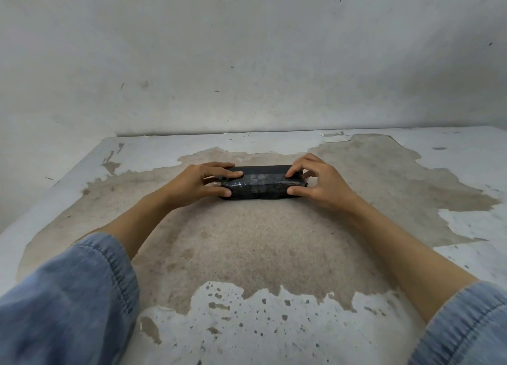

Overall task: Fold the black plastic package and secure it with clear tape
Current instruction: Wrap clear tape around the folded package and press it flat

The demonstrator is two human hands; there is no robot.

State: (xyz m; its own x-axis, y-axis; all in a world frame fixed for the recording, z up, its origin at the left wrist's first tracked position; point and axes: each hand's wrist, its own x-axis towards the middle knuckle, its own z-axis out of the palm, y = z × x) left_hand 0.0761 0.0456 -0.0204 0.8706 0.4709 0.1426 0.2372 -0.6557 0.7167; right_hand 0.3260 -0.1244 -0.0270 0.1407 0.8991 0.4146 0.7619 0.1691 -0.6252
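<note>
A black plastic package (260, 185), folded into a long flat block, lies on the worn table (274, 255) ahead of me. Shiny clear tape runs along its top and front face. My left hand (204, 182) grips the package's left end, fingers on top and thumb on the front. My right hand (315, 182) holds the right end, with fingertips pressing on the top edge and the thumb against the front. The package's two ends are hidden under my fingers. No tape roll is in view.
The table's white coating has peeled away, leaving a large rough brown patch. A stained white wall (247, 63) rises right behind the table's far edge. My blue denim sleeves (68, 296) fill the lower corners.
</note>
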